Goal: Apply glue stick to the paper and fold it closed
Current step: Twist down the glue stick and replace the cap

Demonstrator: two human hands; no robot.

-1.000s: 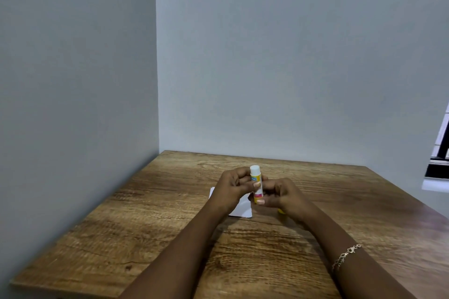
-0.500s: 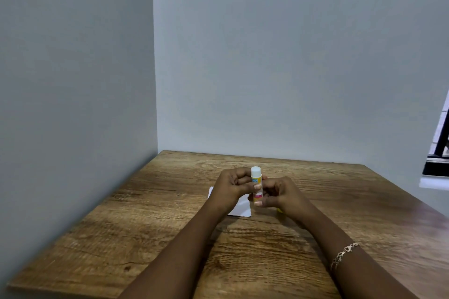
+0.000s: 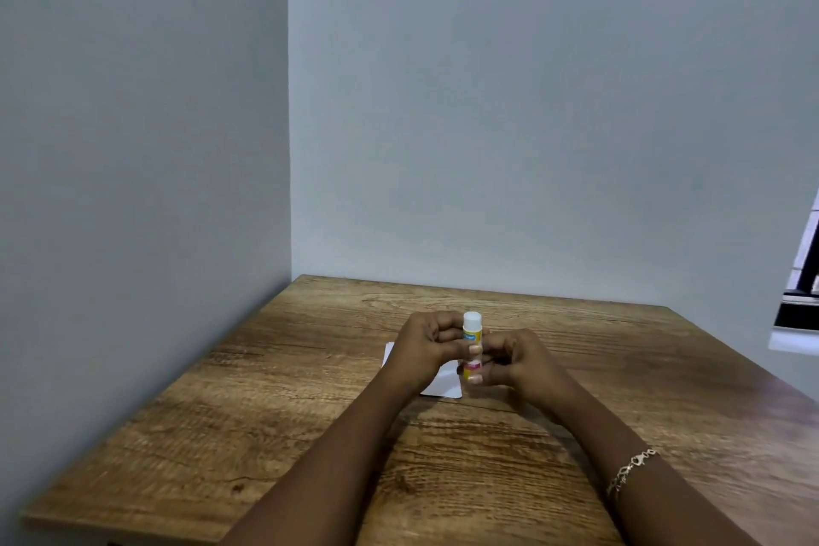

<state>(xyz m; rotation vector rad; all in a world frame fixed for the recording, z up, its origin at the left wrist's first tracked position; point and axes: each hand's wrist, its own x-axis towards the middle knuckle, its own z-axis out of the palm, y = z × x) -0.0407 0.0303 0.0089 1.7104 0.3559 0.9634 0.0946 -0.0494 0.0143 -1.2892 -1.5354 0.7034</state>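
A small glue stick (image 3: 471, 326) with a white top and a yellow, blue and pink label stands upright between both hands above the table. My left hand (image 3: 425, 346) grips its upper part with curled fingers. My right hand (image 3: 514, 361) pinches its lower end. A white paper (image 3: 445, 386) lies flat on the wooden table (image 3: 310, 403) under and just left of the hands, mostly hidden by my left hand and wrist.
Grey walls meet in a corner at the table's far left. A window frame (image 3: 802, 306) shows at the right edge. A bracelet (image 3: 629, 472) is on my right wrist.
Hardly anything has changed: both hands stay on the upright glue stick at the same spot over the paper, with only a slight shift of the right fingers.
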